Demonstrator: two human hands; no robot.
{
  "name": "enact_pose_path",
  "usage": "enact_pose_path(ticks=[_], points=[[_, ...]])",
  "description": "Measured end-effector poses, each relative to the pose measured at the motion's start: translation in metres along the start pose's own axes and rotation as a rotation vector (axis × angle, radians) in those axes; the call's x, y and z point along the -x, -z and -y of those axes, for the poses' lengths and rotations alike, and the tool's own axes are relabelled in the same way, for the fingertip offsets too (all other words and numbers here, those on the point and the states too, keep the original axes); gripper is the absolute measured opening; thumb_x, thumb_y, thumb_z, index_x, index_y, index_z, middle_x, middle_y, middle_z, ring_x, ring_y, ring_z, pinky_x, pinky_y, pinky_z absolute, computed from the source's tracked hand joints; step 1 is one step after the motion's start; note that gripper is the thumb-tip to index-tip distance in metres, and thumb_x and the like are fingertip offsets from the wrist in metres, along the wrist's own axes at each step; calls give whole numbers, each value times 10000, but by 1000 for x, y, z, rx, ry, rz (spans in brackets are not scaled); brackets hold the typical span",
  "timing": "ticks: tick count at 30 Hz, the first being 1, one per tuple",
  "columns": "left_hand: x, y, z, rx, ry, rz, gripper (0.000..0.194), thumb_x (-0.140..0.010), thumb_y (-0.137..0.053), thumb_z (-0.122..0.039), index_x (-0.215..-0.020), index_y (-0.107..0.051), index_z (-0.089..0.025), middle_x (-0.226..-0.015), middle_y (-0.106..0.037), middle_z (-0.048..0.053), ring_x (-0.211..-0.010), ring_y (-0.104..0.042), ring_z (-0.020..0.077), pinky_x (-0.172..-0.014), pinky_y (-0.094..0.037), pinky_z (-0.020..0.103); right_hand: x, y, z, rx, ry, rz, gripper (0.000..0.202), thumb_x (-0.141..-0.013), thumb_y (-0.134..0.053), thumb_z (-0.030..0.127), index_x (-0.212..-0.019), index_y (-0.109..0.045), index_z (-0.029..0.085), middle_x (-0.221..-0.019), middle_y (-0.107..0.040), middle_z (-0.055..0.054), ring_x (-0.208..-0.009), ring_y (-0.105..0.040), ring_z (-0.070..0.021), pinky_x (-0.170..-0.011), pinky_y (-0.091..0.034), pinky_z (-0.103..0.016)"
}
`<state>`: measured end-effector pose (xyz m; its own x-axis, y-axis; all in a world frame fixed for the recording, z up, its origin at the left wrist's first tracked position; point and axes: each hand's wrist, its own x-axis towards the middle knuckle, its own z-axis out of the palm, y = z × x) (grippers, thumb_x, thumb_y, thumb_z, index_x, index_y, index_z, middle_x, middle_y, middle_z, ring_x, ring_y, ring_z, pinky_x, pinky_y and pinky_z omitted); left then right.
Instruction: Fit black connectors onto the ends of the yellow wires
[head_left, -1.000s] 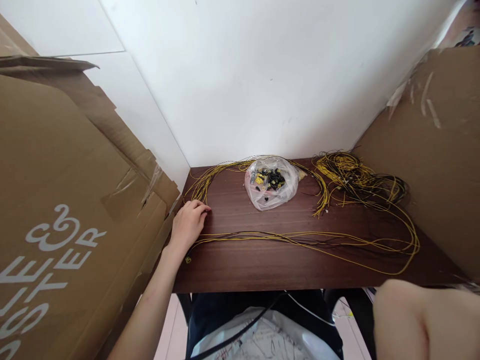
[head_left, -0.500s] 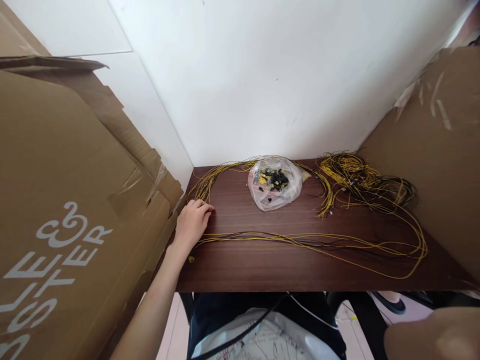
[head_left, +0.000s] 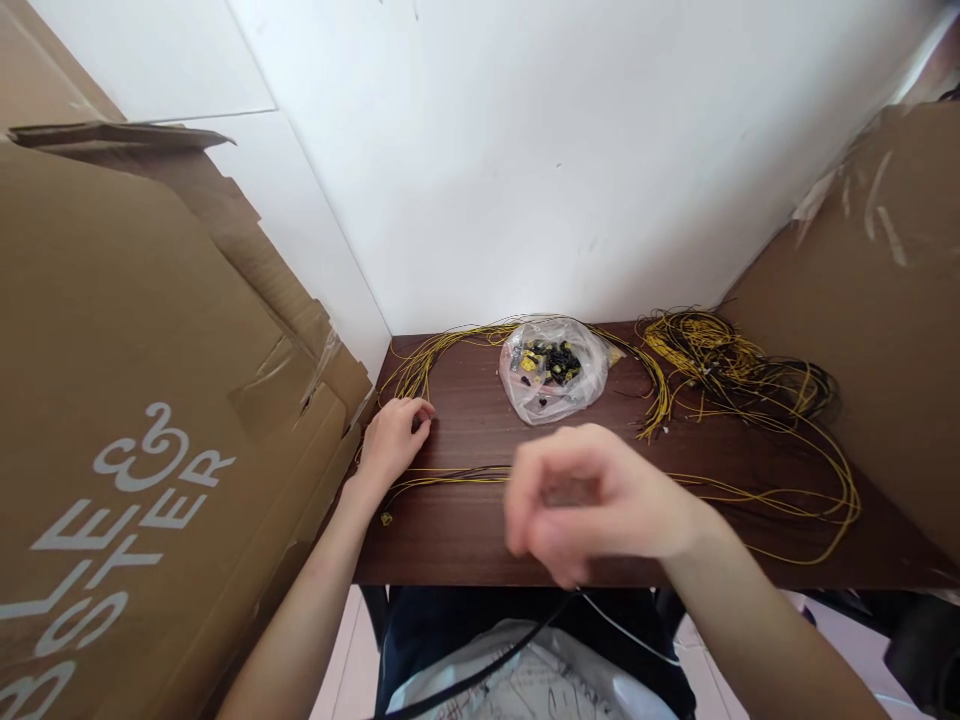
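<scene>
My left hand [head_left: 396,438] rests near the table's left edge with its fingers curled and the thumb drawn close to the index finger. What it pinches, if anything, is hidden. Behind it lies a loop of yellow and black wires [head_left: 420,375], and more thin wires [head_left: 705,485] stretch across the front of the table. A small yellow piece [head_left: 386,519] sits below my left wrist. My right hand [head_left: 577,500] hovers over the front middle, bent-fingered and blurred, covering part of the front wires. No held thing shows in it.
A clear plastic bag [head_left: 559,405] holds small black and yellow pieces. Behind it on the right is a tangled heap of wires [head_left: 705,345]. Cardboard [head_left: 150,330] walls the left side, another cardboard sheet [head_left: 885,290] the right, and a white wall [head_left: 525,200] the back.
My right hand has swung in from the lower right corner to above the front middle of the table. My left hand has stayed nearly in place.
</scene>
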<state>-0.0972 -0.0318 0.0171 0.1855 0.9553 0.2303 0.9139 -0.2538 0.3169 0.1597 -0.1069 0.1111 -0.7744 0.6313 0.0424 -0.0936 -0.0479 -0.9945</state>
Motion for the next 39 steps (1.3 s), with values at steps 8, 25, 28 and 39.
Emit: enact_pose_path(ticks=[8,25,28,39], points=[[-4,6,-10,372,41,26,160,-735,-555,-218,-882,-601,-175,-730,-636,-9,-587,-484,117,-581,-386,230,-84,16,-73,527,79,-400,339,-816,-521,190,-1153,-517,232,-979,-664,-16,-825,-609,-139,-718,-460,-269],[-14,16,-7,780,105,154,315,-705,-650,-367,-913,-600,-136,-834,-669,71,-769,-620,184,-726,-474,304,-117,27,-117,135,-56,-493,187,-796,-541,147,-941,-659,138,-917,-688,-56,-840,-631,-144,-736,-497,-262],[-18,13,0,678,111,80,281,-712,-622,-365,-872,-640,-135,-875,-684,83,-825,-624,207,-789,-473,339,-115,28,-111,-5,-95,-496,177,-820,-526,154,-928,-663,126,-908,-690,-58,-802,-637,-121,-682,-488,-220],[-23,-5,-11,777,247,151,481,-682,-647,-424,-1033,-582,-103,-726,-675,74,-586,-582,151,-498,-433,233,-109,31,-102,-134,-122,-515,168,-826,-518,125,-888,-674,129,-922,-686,-63,-735,-632,-88,-647,-473,-182]])
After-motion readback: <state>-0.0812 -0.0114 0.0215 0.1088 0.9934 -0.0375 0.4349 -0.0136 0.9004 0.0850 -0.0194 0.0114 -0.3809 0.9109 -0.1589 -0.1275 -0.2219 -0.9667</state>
